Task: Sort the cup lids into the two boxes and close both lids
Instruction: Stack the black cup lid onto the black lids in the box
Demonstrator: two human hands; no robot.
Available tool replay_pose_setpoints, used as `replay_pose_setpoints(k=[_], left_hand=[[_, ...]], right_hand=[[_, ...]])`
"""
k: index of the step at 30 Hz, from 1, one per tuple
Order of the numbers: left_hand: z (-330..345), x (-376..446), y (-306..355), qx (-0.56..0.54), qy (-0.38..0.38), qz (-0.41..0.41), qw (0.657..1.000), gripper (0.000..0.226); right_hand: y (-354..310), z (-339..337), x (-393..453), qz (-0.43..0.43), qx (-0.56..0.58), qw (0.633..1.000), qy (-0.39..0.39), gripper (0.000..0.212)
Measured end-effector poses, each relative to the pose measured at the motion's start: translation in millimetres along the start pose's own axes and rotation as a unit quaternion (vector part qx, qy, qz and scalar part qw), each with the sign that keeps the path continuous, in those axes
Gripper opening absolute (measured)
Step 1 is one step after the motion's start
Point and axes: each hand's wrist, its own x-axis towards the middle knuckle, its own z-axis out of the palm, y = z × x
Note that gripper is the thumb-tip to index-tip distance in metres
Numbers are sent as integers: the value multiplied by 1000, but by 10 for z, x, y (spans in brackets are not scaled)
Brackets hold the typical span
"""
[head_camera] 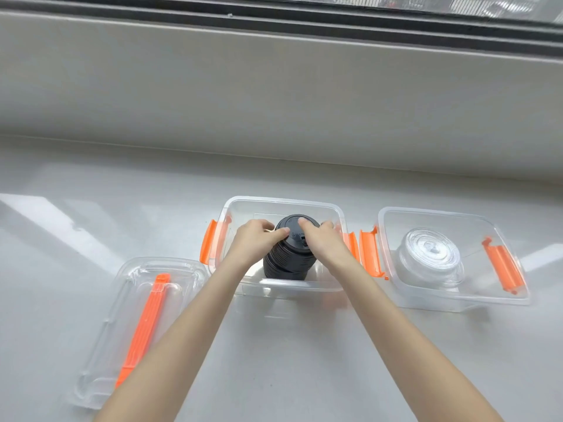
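A tall stack of black cup lids (288, 263) stands inside the middle clear box (283, 205), which has orange latches on its sides. My left hand (256, 243) grips the stack's top from the left and my right hand (323, 243) grips it from the right, fingers resting on the top lid. The right clear box (457, 217) holds a stack of clear cup lids (429, 260). Both boxes are uncovered. One clear box lid with an orange handle (146, 318) lies flat on the surface at the front left.
The boxes sit side by side on a pale grey counter (91, 223). A raised ledge and a window frame (274, 35) run along the back.
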Motion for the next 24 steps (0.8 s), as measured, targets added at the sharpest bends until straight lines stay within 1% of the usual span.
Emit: replay_pose_setpoints(k=[3, 5, 7, 8, 10, 13, 14, 16, 19, 24], left_hand=[[0, 22, -19, 12, -20, -24, 999, 54], [-14, 26, -15, 12, -44, -50, 998, 54], [-24, 31, -15, -14, -65, -77, 995, 50], [-27, 35, -17, -29, -72, -86, 993, 46], [-41, 33, -16, -52, -81, -96, 991, 42], [-81, 24, -24, -68, -95, -106, 987, 40], [-97, 22, -32, -70, -97, -108, 987, 41], [-127, 22, -58, -67, -100, -111, 987, 41], [-134, 10, -92, -53, -112, -110, 986, 41], [-107, 4, -93, -55, -101, -88, 990, 35]], right_hand=[[3, 35, 57, 60, 83, 995, -18, 68], [12, 43, 80, 81, 131, 988, -24, 55], [29, 43, 89, 80, 164, 983, -35, 36], [36, 48, 92, 74, 171, 982, -38, 31], [33, 56, 92, 49, 163, 985, -34, 31], [-16, 57, 64, 10, 128, 991, -26, 40], [-30, 59, 52, -4, 109, 994, -26, 40], [-43, 62, 28, -21, 77, 996, -32, 34], [-3, 79, 17, -18, 68, 997, -36, 25], [71, 75, 5, -7, 93, 995, -32, 28]])
